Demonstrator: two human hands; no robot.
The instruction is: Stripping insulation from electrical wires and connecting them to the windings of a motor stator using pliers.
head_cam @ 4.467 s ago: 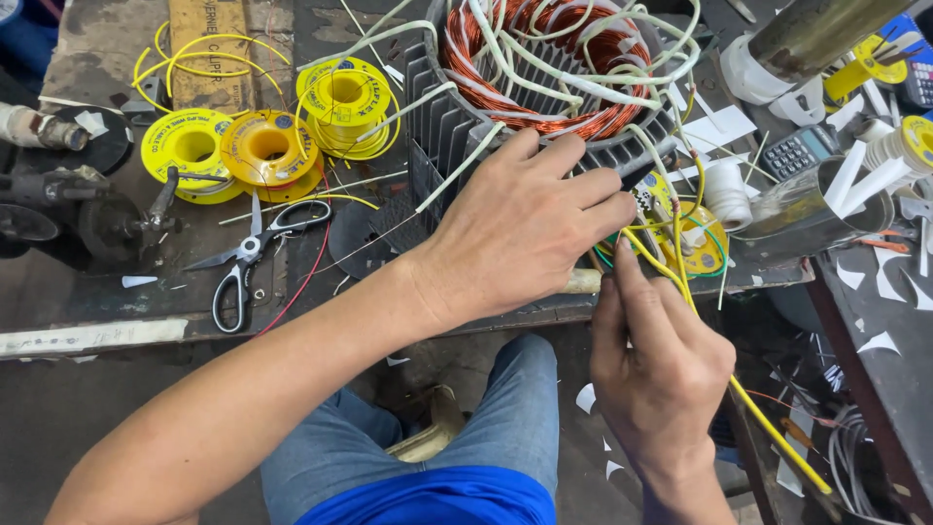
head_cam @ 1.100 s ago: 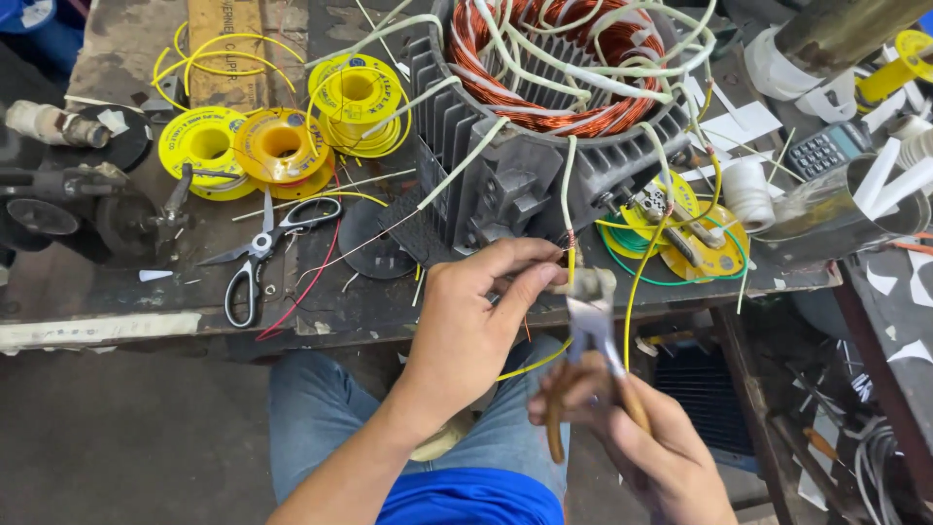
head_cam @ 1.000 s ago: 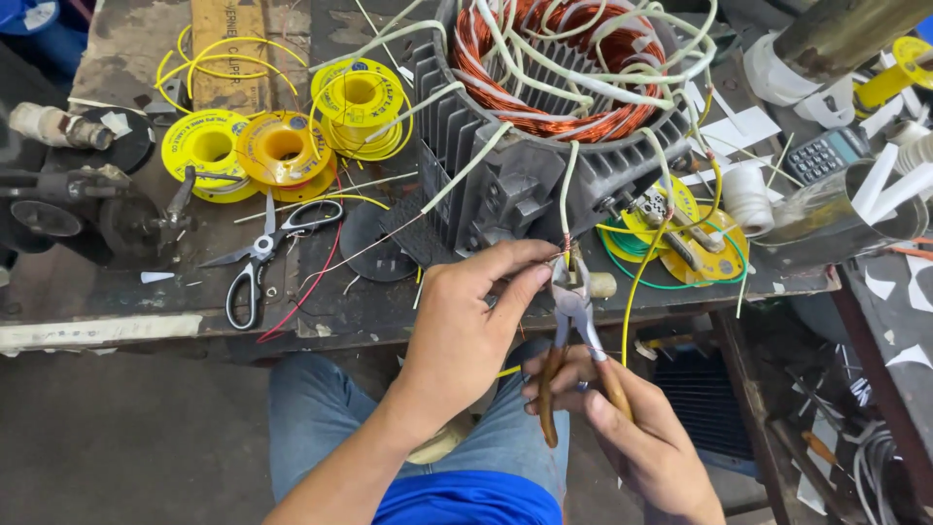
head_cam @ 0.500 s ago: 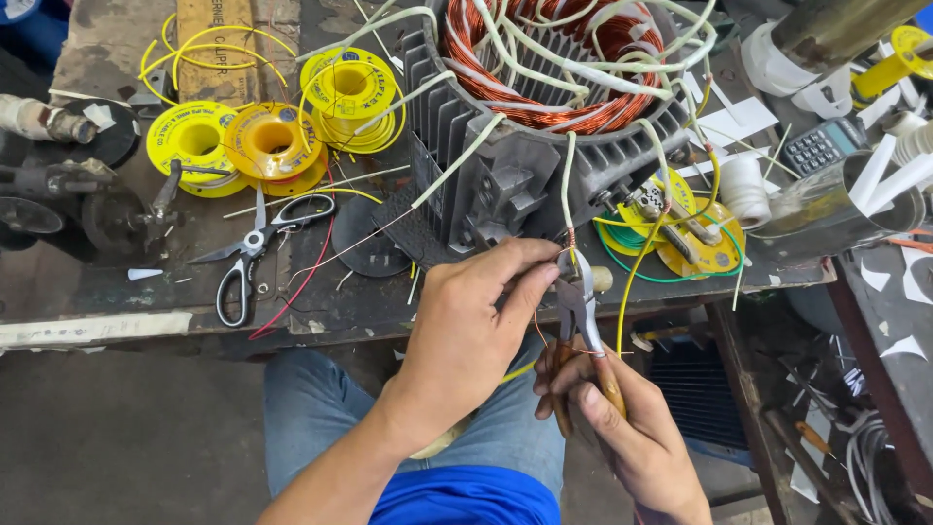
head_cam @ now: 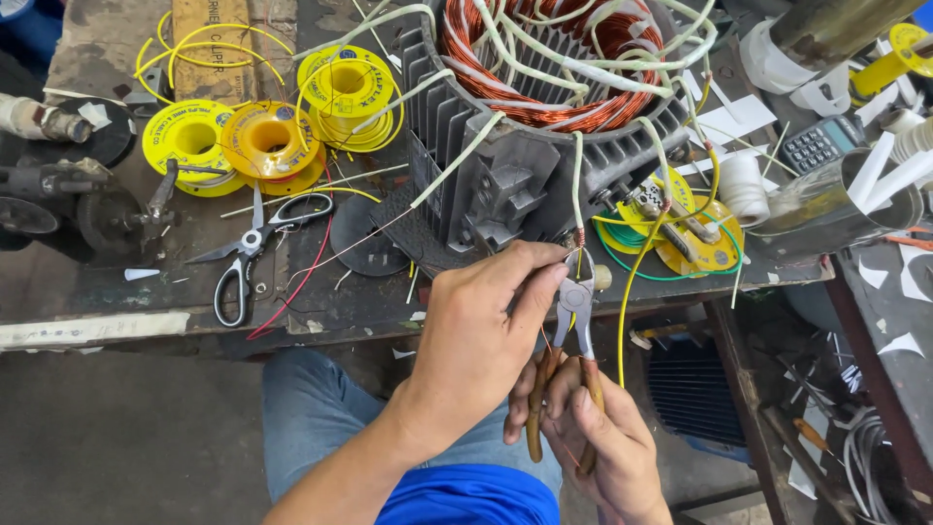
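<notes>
Left hand point(head_cam: 486, 331) raised in front of bench edge, thumb and forefinger pinched narrow on the bare copper end of a sleeved lead point(head_cam: 577, 185) that hangs down from the stator point(head_cam: 544, 107). Pinch point just below the stator's terminal housing, beside the plier tip.

Right hand point(head_cam: 593, 437) below and slightly right of left, fingers wrapped round both brown handles of the pliers point(head_cam: 571, 321). Pliers upright, nose pointing up at the lead end; jaws meet at or very near the stripped tip, exact contact not resolvable. Thin red strand trailing down past the handles.

Yellow wire point(head_cam: 632, 292) running from the flat spools down over the bench edge, passing just right of the pliers, apart from both hands.

Stator on its side on the bench point(head_cam: 146, 321), copper windings exposed, many white-sleeved leads fanned out above and around it.

Left part of bench: three yellow spools point(head_cam: 262, 136) clustered, loose yellow loops above them. Scissors point(head_cam: 248, 253) lying open in front of spools, well apart from hands. Black disc point(head_cam: 364, 243) between scissors and stator.

Right of stator: flat yellow spools point(head_cam: 695, 238) with green wire round them, white thread roll point(head_cam: 746, 185) just behind, calculator point(head_cam: 821, 146) further back.

Blue shirt and jeans visible beneath the arms.
</notes>
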